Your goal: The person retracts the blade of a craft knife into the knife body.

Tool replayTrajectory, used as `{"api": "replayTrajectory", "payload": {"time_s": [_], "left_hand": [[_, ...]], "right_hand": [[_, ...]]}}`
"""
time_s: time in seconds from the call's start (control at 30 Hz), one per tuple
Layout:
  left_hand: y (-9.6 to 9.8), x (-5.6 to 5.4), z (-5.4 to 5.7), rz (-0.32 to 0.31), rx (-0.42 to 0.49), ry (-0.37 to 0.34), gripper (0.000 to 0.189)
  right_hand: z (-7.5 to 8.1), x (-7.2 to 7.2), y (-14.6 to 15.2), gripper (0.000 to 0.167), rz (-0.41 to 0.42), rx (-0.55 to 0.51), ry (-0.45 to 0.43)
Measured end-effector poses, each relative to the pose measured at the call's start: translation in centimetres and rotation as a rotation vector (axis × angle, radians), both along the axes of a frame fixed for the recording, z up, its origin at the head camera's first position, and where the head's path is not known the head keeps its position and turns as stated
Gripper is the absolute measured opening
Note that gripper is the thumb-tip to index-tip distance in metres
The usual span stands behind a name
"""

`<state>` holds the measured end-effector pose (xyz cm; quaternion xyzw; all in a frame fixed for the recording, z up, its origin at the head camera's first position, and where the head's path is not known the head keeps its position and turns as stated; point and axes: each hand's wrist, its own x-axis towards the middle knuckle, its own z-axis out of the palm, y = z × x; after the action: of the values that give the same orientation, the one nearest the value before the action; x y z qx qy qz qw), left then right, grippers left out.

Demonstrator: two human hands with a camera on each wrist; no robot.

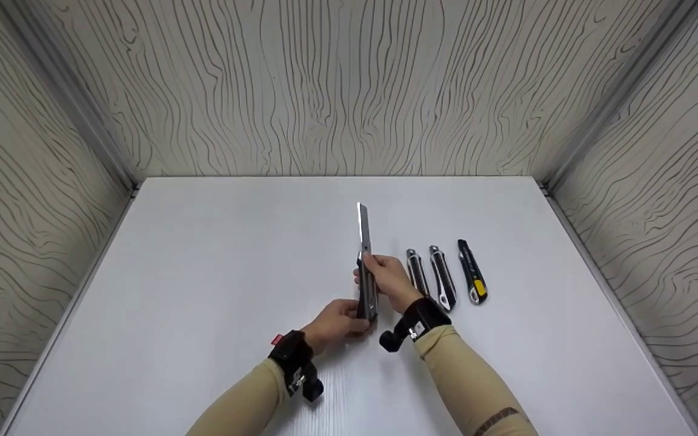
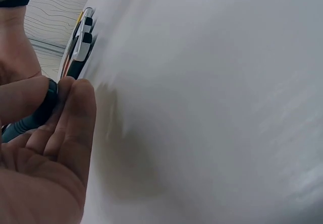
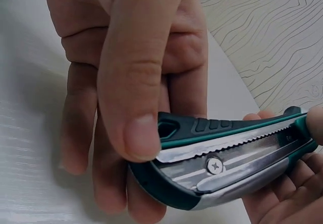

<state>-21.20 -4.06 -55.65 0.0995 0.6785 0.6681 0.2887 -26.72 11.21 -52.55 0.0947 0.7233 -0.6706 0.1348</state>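
Note:
A large utility knife (image 1: 367, 293) stands tilted up over the middle of the table, its long silver blade (image 1: 363, 227) extended away from me. My left hand (image 1: 335, 321) pinches its rear end between thumb and fingers. Nearer the blade, my right hand (image 1: 390, 277) grips the handle with the thumb along its top. In the right wrist view the handle (image 3: 237, 181) shows dark green grips, a silver toothed channel and a cross-head screw (image 3: 215, 165). The left wrist view shows only a dark green part of the knife (image 2: 43, 110) between the left fingers and thumb.
To the right of my hands lie two black-and-silver utility knives (image 1: 415, 269) (image 1: 443, 278), the nearer one partly behind my right wrist. Farther right is a dark one with a yellow slider (image 1: 473, 275). Patterned panels (image 1: 337, 91) enclose the white table (image 1: 203, 260) at the back and sides.

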Motion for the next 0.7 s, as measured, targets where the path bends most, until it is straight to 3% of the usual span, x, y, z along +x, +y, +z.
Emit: {"api": "replayTrajectory", "payload": {"time_s": [0.3,0.7], "left_hand": [[0.05,0.17,-0.05,0.008,0.006,-0.005,0.021],[0.01,0.25,-0.11,0.002,0.013,0.004,0.020]], "right_hand": [[-0.08,0.27,-0.28,0.034,-0.010,-0.009,0.043],[0.04,0.37,-0.34,0.033,0.006,-0.008,0.030]]}}
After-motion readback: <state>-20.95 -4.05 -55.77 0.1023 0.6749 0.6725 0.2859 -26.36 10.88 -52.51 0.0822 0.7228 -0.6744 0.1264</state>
